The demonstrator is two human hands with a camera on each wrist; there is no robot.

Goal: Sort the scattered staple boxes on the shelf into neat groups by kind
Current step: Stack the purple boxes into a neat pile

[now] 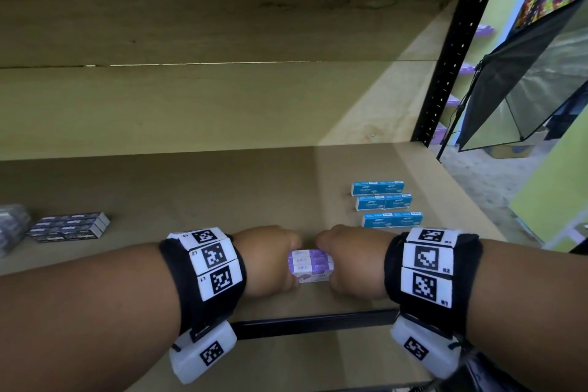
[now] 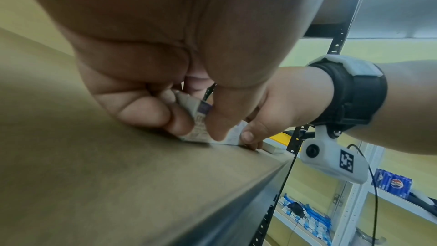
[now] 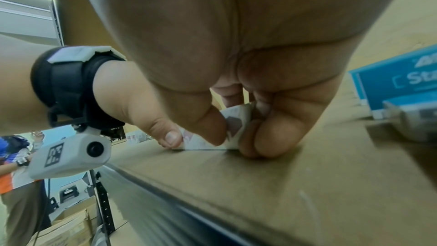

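A small group of purple-and-white staple boxes (image 1: 311, 266) sits near the shelf's front edge, pressed together between both hands. My left hand (image 1: 270, 259) grips the group's left end, thumb and curled fingers (image 2: 151, 113) round the boxes (image 2: 198, 117). On the right end my right hand (image 1: 353, 259) does the same, its thumb (image 3: 208, 119) and fingers pinching the boxes (image 3: 236, 119). Three rows of blue staple boxes (image 1: 386, 204) lie behind and to the right. Dark staple boxes (image 1: 68, 226) are grouped at the far left.
The brown shelf board (image 1: 222, 194) is bare between the groups. A black metal rail (image 1: 311, 323) runs along the shelf's front edge, and a black upright (image 1: 451, 51) stands at the right. Clear packets (image 1: 11, 226) lie at the left edge.
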